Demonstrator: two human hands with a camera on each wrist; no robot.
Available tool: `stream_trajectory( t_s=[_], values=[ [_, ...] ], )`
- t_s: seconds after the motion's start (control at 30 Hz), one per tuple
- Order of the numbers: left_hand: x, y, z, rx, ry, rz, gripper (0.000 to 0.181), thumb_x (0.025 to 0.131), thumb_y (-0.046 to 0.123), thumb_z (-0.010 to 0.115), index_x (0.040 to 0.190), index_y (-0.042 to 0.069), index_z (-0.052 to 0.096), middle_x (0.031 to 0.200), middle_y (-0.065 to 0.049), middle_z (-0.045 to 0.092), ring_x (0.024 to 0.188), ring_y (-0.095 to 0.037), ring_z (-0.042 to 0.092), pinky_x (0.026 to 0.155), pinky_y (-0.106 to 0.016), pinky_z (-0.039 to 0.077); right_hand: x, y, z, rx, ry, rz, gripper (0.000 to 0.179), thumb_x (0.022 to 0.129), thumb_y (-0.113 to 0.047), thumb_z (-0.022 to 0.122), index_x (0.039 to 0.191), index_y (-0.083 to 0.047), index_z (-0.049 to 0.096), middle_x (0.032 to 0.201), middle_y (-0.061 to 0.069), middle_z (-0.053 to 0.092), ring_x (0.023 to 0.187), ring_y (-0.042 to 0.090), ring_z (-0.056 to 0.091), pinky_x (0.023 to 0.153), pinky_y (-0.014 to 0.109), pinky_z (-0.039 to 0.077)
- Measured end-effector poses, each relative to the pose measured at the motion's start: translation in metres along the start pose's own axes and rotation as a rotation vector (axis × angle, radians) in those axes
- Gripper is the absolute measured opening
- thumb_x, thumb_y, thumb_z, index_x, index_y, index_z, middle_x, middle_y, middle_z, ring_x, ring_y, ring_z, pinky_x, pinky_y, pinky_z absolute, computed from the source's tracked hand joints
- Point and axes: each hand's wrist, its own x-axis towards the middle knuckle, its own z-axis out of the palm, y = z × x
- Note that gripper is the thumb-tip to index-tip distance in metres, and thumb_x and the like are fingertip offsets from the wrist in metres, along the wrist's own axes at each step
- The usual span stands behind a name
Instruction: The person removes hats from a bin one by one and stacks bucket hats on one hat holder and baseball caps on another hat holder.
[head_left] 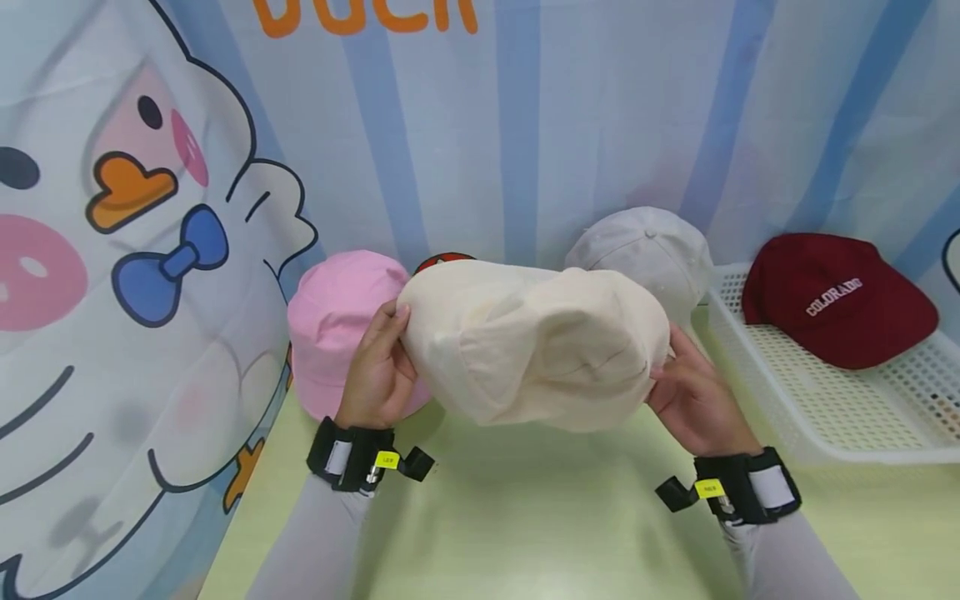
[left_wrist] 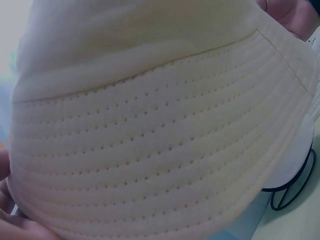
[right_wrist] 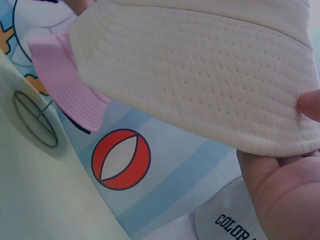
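Observation:
A cream bucket hat (head_left: pixel 491 337) with a dented crown is held up above the table between both hands. My left hand (head_left: pixel 381 375) grips the brim at its left end, thumb on the near face. At the opposite end, my right hand (head_left: pixel 693 396) pinches the brim between thumb and fingers. Rows of stitching run along the brim (left_wrist: pixel 145 145) in the left wrist view. The right wrist view shows the brim's edge (right_wrist: pixel 200 90) between the right thumb and the fingers below it.
A pink bucket hat (head_left: pixel 341 312) stands at the back left. Behind on the right is a white cap (head_left: pixel 648 250). A maroon cap (head_left: pixel 840 296) lies in a white basket (head_left: pixel 806 433). A wire stand (right_wrist: pixel 37 120) shows on the table (head_left: pixel 495 533) in the right wrist view.

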Motion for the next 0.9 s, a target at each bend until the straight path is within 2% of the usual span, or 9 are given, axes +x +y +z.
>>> stream_trajectory(
  t_s=[0.23, 0.5, 0.63, 0.8, 0.9],
  values=[
    [-0.004, 0.016, -0.003, 0.07, -0.003, 0.009, 0.018, 0.109, 0.012, 0.041, 0.113, 0.015, 0.058, 0.128, 0.0, 0.05, 0.116, -0.01, 0.052, 0.102, -0.019, 0.048, 0.005, 0.005, 0.007, -0.146, 0.036, 0.045, 0.064, 0.1, 0.013, 0.02, 0.159, -0.013, 0.02, 0.136, 0.001, 0.056, 0.109, 0.013, 0.065, 0.092, 0.028, 0.057],
    [-0.007, 0.035, -0.013, 0.178, -0.027, -0.005, 0.018, 0.11, 0.017, 0.042, 0.12, 0.018, 0.057, 0.132, 0.0, 0.049, 0.115, -0.011, 0.052, 0.096, -0.021, 0.052, 0.011, 0.009, 0.019, -0.247, 0.098, 0.074, 0.045, 0.105, 0.006, 0.028, 0.145, -0.011, 0.038, 0.125, -0.002, 0.059, 0.105, 0.01, 0.064, 0.088, 0.026, 0.056],
    [-0.007, 0.042, -0.017, 0.201, -0.043, 0.004, 0.02, 0.109, 0.018, 0.043, 0.123, 0.016, 0.057, 0.132, -0.001, 0.05, 0.114, -0.011, 0.055, 0.096, -0.022, 0.054, 0.016, 0.009, 0.023, -0.315, 0.088, 0.108, 0.047, 0.106, 0.003, 0.031, 0.151, -0.013, 0.034, 0.129, -0.004, 0.06, 0.108, 0.01, 0.064, 0.089, 0.027, 0.056],
    [-0.008, 0.051, -0.018, 0.204, -0.014, 0.031, 0.019, 0.109, 0.018, 0.044, 0.121, 0.018, 0.058, 0.126, 0.0, 0.051, 0.109, -0.009, 0.057, 0.092, -0.021, 0.055, 0.025, 0.011, 0.029, -0.385, 0.097, 0.148, 0.05, 0.107, 0.0, 0.037, 0.155, -0.013, 0.031, 0.128, -0.004, 0.066, 0.109, 0.01, 0.067, 0.091, 0.029, 0.057],
    [-0.008, 0.057, -0.019, 0.185, 0.004, 0.054, 0.019, 0.108, 0.016, 0.046, 0.12, 0.016, 0.06, 0.126, 0.0, 0.052, 0.109, -0.01, 0.056, 0.094, -0.021, 0.054, 0.031, 0.013, 0.034, -0.447, 0.108, 0.165, 0.053, 0.108, -0.004, 0.041, 0.158, -0.015, 0.028, 0.129, -0.004, 0.066, 0.111, 0.01, 0.067, 0.093, 0.029, 0.057]
  ],
)
